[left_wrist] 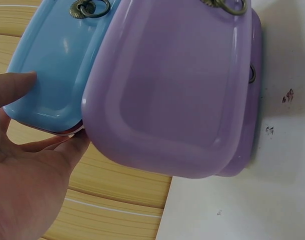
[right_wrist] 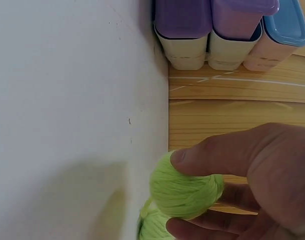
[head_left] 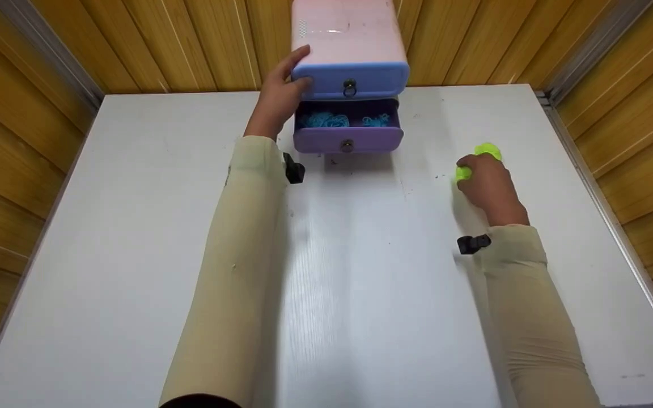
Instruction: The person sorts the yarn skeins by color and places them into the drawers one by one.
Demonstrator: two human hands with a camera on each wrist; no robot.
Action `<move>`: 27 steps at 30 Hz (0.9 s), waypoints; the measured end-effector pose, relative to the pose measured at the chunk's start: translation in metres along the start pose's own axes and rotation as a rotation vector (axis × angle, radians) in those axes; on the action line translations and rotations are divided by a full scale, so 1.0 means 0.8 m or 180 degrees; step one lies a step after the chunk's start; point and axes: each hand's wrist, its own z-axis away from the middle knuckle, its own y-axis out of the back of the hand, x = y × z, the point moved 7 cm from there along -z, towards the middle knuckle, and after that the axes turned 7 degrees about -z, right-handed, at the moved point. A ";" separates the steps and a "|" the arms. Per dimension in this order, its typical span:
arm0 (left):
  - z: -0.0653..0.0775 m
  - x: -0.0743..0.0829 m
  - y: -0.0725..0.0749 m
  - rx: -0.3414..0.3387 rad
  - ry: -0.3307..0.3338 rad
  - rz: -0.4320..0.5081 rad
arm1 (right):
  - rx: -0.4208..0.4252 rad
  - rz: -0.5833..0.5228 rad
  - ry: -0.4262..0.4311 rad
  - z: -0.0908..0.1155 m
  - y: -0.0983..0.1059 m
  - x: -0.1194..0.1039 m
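Observation:
My left hand [head_left: 280, 97] grips the left side of a small drawer cabinet [head_left: 349, 37], its thumb pressing the front of the blue top drawer [head_left: 380, 79]. In the left wrist view the other fingers lie along the cabinet's side. Below, a purple drawer [head_left: 315, 140] is pulled out, with blue yarn [head_left: 324, 120] inside. On the right, my right hand [head_left: 490, 187] holds lime-green yarn [head_left: 488, 150] between thumb and fingers. The right wrist view shows a round ball of yarn [right_wrist: 185, 192] in the grip, with a second green bundle [right_wrist: 156, 227] just below it.
A white table [head_left: 360, 294] spreads under both arms. Wood-patterned panels [head_left: 207, 45] stand behind and at both sides. Another purple drawer [right_wrist: 182, 20] sits at the bottom of the cabinet, pushed in. A small black camera [head_left: 293, 169] is strapped at the left wrist.

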 end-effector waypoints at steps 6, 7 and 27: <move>0.000 0.000 0.000 0.0004 -0.0003 0.0021 | 0.0178 0.0009 0.0190 0.001 0.005 -0.015; 0.001 0.000 0.000 0.0003 -0.0005 0.0020 | 0.0204 0.0005 0.0209 0.001 0.006 -0.017; -0.011 -0.009 -0.001 -0.0018 -0.0003 0.0048 | 0.0132 -0.0132 0.0358 -0.007 -0.006 -0.054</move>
